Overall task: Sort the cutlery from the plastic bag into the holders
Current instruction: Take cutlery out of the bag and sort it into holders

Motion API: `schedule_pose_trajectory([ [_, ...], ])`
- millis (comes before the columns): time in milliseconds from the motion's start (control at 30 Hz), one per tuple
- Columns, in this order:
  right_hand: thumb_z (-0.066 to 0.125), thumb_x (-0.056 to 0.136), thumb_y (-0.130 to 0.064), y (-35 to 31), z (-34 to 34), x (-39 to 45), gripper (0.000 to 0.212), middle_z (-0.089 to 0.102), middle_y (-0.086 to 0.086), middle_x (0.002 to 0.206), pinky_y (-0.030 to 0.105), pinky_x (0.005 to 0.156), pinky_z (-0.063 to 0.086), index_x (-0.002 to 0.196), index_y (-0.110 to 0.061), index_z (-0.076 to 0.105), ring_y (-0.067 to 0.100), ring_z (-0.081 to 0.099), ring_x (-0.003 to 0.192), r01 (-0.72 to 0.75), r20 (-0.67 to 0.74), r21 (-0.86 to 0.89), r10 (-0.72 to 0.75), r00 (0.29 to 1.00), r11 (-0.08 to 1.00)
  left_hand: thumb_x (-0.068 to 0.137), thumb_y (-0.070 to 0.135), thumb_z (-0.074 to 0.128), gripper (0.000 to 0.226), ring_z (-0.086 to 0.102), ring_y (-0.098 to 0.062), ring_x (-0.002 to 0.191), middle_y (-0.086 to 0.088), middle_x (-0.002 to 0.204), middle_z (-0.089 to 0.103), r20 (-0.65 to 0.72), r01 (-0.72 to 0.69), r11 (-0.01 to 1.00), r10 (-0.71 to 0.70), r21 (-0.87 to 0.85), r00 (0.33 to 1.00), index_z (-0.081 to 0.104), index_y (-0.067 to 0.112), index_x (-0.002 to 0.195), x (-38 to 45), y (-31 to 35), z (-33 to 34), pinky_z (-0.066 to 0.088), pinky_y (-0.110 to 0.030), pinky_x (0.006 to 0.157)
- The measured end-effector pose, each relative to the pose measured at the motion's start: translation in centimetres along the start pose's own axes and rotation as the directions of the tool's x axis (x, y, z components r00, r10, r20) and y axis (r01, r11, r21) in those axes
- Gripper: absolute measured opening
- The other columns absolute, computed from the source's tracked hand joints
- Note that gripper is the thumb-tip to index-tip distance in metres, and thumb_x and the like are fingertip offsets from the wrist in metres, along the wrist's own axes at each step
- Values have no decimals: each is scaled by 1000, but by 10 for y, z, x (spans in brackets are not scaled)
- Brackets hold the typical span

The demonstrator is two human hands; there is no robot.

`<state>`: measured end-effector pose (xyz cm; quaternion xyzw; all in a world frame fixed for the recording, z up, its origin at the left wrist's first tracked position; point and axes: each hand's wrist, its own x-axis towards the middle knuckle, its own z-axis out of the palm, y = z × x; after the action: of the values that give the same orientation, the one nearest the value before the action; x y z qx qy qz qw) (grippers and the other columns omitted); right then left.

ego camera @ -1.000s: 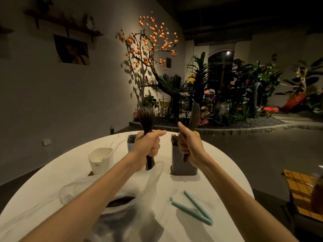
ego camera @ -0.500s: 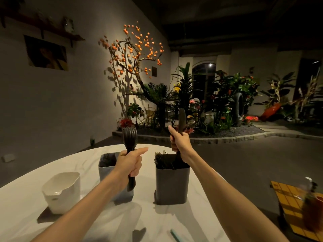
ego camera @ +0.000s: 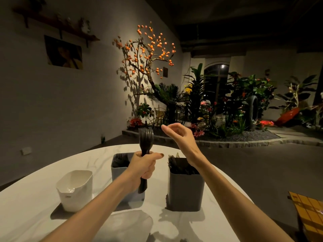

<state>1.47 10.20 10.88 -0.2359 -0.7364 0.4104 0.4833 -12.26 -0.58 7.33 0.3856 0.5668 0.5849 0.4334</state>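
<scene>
In the low middle of the frame, the left hand (ego camera: 146, 165) gripped a bunch of black forks (ego camera: 146, 137) tight, prongs up.
Just right of it and higher, the right hand (ego camera: 180, 135) hung empty, fingers loose and bent, over the dark grey bin (ego camera: 186, 189). The forks stood in front of the light grey bin (ego camera: 117, 172), not yet inside. This looked like the sorting step. Next, the left hand would need to lift the bunch over that rim, lower it in and let go. A white bin (ego camera: 75, 189) sat lower left on the table (ego camera: 26, 215).
</scene>
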Motion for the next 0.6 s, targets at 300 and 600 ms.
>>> schedule_pose_trajectory([
  [300,71,88,-51,-35,108,-25,32,68,2,83,29,77,48,91,-19,65,15,68,86,-227,179,118,204,962,967,86,-9,61,28,58,-45,115,-36,94,57,-219,153,541,60,827,974,52,-13,112,18,-16,-6,34,-56,113],
  [600,73,91,-36,-49,121,50,43,44,-10,49,15,50,35,59,-24,47,3,40,44,33,-47,398,-16,999,917,82,18,83,37,67,-13,96,3,107,67,-84,-209,855,280,476,956,65,26,113,7,-17,-99,56,-17,72],
])
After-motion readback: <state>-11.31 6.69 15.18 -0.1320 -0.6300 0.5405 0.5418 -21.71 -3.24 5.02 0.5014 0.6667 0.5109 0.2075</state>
